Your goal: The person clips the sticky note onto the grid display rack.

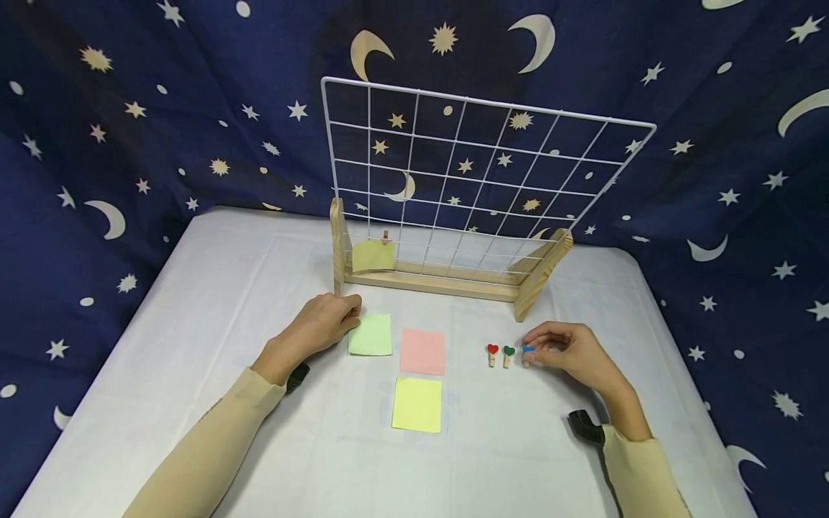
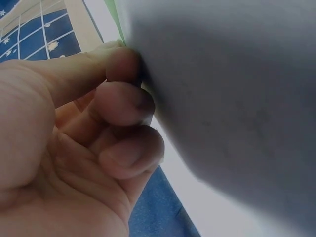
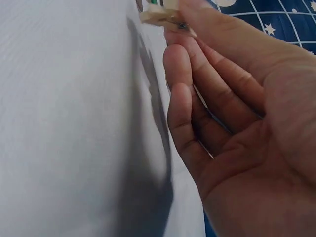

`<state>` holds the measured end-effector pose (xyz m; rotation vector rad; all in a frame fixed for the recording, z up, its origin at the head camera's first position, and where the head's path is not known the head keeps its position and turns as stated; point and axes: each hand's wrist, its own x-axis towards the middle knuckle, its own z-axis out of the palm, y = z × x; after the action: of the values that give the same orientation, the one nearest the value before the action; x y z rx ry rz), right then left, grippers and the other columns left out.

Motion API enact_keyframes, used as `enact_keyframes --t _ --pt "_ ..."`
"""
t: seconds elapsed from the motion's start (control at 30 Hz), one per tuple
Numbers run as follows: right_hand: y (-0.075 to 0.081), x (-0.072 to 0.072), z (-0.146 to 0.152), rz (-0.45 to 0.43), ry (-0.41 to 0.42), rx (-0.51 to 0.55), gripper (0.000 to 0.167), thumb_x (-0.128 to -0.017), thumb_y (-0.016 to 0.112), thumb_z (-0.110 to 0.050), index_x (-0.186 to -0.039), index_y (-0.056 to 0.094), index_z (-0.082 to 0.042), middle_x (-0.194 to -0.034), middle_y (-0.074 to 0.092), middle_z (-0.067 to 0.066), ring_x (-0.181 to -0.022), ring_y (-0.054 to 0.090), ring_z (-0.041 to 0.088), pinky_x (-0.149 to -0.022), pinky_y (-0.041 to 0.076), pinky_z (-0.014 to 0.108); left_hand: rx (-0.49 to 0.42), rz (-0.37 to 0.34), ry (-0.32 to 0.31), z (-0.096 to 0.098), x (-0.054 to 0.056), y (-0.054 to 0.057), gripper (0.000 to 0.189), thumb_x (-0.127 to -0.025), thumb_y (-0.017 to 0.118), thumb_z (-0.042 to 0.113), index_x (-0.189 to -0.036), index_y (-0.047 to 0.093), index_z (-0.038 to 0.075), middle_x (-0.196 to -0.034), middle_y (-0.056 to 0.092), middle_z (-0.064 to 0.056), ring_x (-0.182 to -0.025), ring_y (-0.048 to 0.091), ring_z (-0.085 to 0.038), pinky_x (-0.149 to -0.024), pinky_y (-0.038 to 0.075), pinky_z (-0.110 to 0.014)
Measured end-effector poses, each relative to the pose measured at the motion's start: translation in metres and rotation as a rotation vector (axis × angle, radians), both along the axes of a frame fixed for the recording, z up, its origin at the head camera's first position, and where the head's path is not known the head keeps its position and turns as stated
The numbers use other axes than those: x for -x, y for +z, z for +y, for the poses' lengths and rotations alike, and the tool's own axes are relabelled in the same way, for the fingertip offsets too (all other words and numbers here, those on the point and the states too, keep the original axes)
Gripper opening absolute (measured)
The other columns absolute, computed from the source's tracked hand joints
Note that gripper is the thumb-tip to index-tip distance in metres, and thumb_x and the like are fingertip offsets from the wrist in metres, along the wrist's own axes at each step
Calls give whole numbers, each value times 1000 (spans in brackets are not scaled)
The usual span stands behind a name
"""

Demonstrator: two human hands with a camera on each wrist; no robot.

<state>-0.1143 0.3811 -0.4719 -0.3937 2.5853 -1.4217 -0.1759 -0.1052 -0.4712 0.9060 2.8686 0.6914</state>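
Observation:
A green sticky note (image 1: 371, 336) lies on the table, and my left hand (image 1: 320, 321) pinches its upper left corner between thumb and forefinger. Only a thin green edge of that note shows in the left wrist view, beside the left hand (image 2: 74, 123). On the right, my right hand (image 1: 565, 350) holds a small wooden clothespin with a blue top (image 1: 528, 349) between thumb and fingers. The pale wood of this clothespin (image 3: 160, 16) appears at the fingertips of the right hand (image 3: 237, 113) in the right wrist view. Beside it lie a red heart clothespin (image 1: 492, 351) and a green heart clothespin (image 1: 508, 354).
A white wire grid (image 1: 479, 151) leans back in a wooden stand (image 1: 434, 285). A yellowish note (image 1: 373, 256) hangs low on its left side under a small clothespin (image 1: 386, 236). Pink (image 1: 422, 352) and yellow (image 1: 417, 405) notes lie mid-table. Behind hangs a starry blue cloth (image 1: 259, 72).

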Motion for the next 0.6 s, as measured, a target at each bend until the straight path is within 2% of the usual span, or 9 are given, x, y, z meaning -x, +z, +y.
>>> enact_keyframes --t 0.13,0.37,0.6 --pt "-3 1 4 20 -33 19 22 -87 86 -5 -107 78 -3 -96 78 14 -82 72 13 -71 58 23 0 -5 6 1 0 0 24 -96 78 12 -85 57 13 -65 47 3 -60 45 -14 -57 34 -29" --pt "-9 1 6 15 -11 33 17 -88 84 -5 -104 79 -5 -93 76 13 -79 67 13 -69 56 24 10 -31 11 0 1 -2 25 -96 77 13 -84 56 14 -65 46 4 -61 45 -14 -57 34 -29" --pt "-12 1 7 -7 -4 44 17 -89 84 -6 -105 78 -6 -95 76 12 -82 64 14 -73 54 23 -11 -23 14 0 0 -3 26 -96 77 12 -83 55 14 -65 45 4 -60 45 -15 -57 34 -29"
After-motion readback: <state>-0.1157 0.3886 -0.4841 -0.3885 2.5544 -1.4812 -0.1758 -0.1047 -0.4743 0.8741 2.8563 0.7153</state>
